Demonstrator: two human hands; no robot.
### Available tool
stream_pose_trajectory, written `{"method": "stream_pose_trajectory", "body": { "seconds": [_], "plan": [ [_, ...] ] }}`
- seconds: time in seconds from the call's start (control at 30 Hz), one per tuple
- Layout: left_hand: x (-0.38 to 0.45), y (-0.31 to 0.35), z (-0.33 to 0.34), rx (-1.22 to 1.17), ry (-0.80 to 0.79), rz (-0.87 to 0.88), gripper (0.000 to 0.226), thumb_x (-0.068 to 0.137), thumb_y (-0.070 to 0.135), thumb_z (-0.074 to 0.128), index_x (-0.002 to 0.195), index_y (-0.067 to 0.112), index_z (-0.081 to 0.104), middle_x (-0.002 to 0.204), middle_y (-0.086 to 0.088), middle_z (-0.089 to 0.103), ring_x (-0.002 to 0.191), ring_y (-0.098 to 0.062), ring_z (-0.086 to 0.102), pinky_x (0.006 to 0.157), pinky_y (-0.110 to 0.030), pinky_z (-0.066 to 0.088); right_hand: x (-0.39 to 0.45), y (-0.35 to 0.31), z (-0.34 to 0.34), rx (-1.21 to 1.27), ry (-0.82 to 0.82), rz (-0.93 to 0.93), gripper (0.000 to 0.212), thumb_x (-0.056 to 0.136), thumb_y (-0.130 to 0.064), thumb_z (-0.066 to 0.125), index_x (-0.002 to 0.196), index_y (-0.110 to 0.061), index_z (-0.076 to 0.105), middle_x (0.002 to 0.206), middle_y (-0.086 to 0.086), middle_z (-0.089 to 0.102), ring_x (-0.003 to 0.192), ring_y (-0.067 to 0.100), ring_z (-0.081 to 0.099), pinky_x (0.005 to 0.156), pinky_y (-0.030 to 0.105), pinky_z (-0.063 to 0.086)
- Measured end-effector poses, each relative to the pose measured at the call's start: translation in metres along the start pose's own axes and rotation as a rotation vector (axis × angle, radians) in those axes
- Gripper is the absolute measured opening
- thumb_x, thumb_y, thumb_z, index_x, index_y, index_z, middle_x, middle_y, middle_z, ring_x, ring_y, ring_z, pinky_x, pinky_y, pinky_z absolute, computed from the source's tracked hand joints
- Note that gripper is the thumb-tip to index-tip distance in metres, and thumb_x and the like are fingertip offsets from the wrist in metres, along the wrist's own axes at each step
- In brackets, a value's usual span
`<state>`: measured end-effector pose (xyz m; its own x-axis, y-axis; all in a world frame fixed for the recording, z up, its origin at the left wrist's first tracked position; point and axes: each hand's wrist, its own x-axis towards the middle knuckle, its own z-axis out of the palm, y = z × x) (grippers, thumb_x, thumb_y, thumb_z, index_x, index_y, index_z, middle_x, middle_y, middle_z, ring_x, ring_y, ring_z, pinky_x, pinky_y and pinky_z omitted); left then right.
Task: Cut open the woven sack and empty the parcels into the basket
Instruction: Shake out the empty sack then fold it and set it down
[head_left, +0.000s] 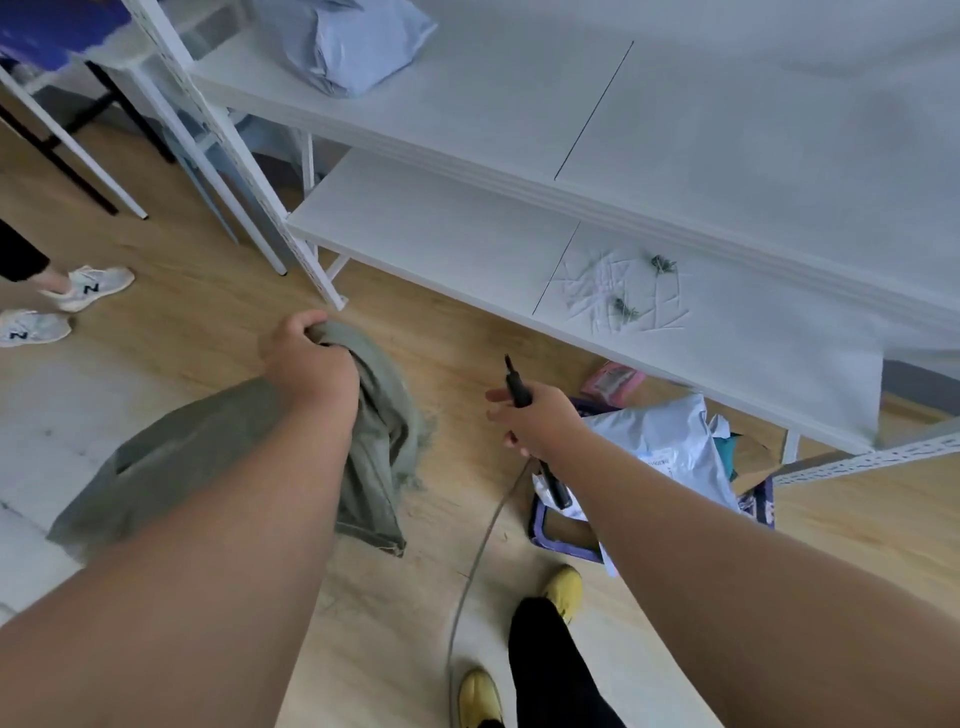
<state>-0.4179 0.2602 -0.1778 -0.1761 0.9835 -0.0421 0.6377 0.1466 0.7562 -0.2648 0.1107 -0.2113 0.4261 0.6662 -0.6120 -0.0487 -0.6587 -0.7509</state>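
Left hand (306, 358) bunches the neck of the green sack (218, 457), which hangs limp and looks empty. Right hand (540, 421) grips a black cutter (519, 389), forefinger loose, cord trailing to the floor. Grey parcels (670, 452) already sit in the purple basket (566, 540) under the shelf (441, 228). Cut and dump look done; only putting sack and cutter away seems left.

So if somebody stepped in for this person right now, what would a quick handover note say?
Left hand grips the gathered mouth of the grey-green woven sack, which hangs limp to the floor. Right hand holds a slim black cutting tool, blade up.
Grey plastic mailer parcels already lie in the purple-rimmed basket by the white shelf.
Done: sack appears cut and emptied. Left: check the sack, put it and the cutter away.
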Motion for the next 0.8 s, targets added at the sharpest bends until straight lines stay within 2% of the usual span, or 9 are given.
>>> {"method": "stream_pose_trajectory", "body": {
  "seconds": [0.17,0.27,0.33,0.4,0.5,0.67,0.8],
  "plan": [
    [0.025,-0.010,0.079,0.103,-0.246,0.003,0.048,0.089,0.013,0.059,0.135,0.023,0.051,0.138,-0.004,0.048,0.109,-0.022,0.057,0.081,-0.028,0.046,0.068,0.002,-0.021,-0.015,-0.010,0.035,0.021,0.087,-0.016,0.062,0.108,-0.019,0.066,0.081,-0.002,0.064,0.052,0.012,0.058,0.053,0.025,0.041],
    [0.033,-0.022,0.140,0.067,-0.379,0.017,0.058,0.087,0.020,0.061,0.141,0.015,0.043,0.145,-0.004,0.038,0.118,-0.018,0.048,0.087,-0.026,0.038,0.119,0.016,-0.022,-0.055,0.005,0.062,0.022,0.089,-0.016,0.060,0.110,-0.018,0.065,0.087,-0.003,0.063,0.057,0.014,0.059,0.053,0.024,0.043],
    [0.033,-0.036,0.184,0.031,-0.492,0.017,0.065,0.088,0.022,0.059,0.147,0.011,0.034,0.154,-0.001,0.022,0.136,-0.016,0.032,0.097,-0.023,0.029,0.152,0.032,-0.019,-0.126,0.004,0.070,0.025,0.090,-0.015,0.058,0.114,-0.017,0.064,0.096,0.001,0.065,0.073,0.020,0.063,0.064,0.030,0.051],
    [0.031,-0.054,0.230,0.007,-0.612,0.002,0.070,0.090,0.024,0.056,0.151,0.009,0.025,0.158,0.005,0.011,0.142,-0.012,0.021,0.096,-0.021,0.022,0.186,0.052,-0.017,-0.267,0.019,0.084,0.027,0.087,-0.015,0.058,0.115,-0.015,0.062,0.098,0.004,0.064,0.088,0.026,0.063,0.078,0.038,0.053],
    [0.031,-0.077,0.305,0.015,-0.732,0.013,0.072,0.092,0.028,0.055,0.152,0.010,0.020,0.158,0.009,0.007,0.140,-0.009,0.022,0.092,-0.020,0.023,0.244,0.084,-0.022,-0.467,0.067,0.152,0.024,0.085,-0.014,0.056,0.109,-0.012,0.055,0.089,0.005,0.057,0.083,0.025,0.056,0.066,0.030,0.043],
    [0.037,-0.116,0.429,0.081,-0.861,0.156,0.066,0.095,0.021,0.050,0.151,0.005,0.021,0.159,0.004,0.007,0.143,-0.013,0.021,0.101,-0.018,0.024,0.353,0.146,-0.022,-0.572,0.181,0.317,0.026,0.088,-0.009,0.050,0.113,-0.005,0.055,0.112,0.013,0.061,0.102,0.030,0.058,0.069,0.030,0.041],
    [0.044,-0.160,0.509,0.170,-0.931,0.325,0.065,0.095,0.019,0.050,0.151,0.005,0.019,0.160,0.004,0.004,0.143,-0.013,0.022,0.101,-0.016,0.021,0.436,0.202,-0.019,-0.692,0.347,0.407,0.030,0.088,-0.008,0.054,0.118,-0.009,0.056,0.115,0.011,0.062,0.104,0.030,0.061,0.067,0.035,0.044]
  ]
}}
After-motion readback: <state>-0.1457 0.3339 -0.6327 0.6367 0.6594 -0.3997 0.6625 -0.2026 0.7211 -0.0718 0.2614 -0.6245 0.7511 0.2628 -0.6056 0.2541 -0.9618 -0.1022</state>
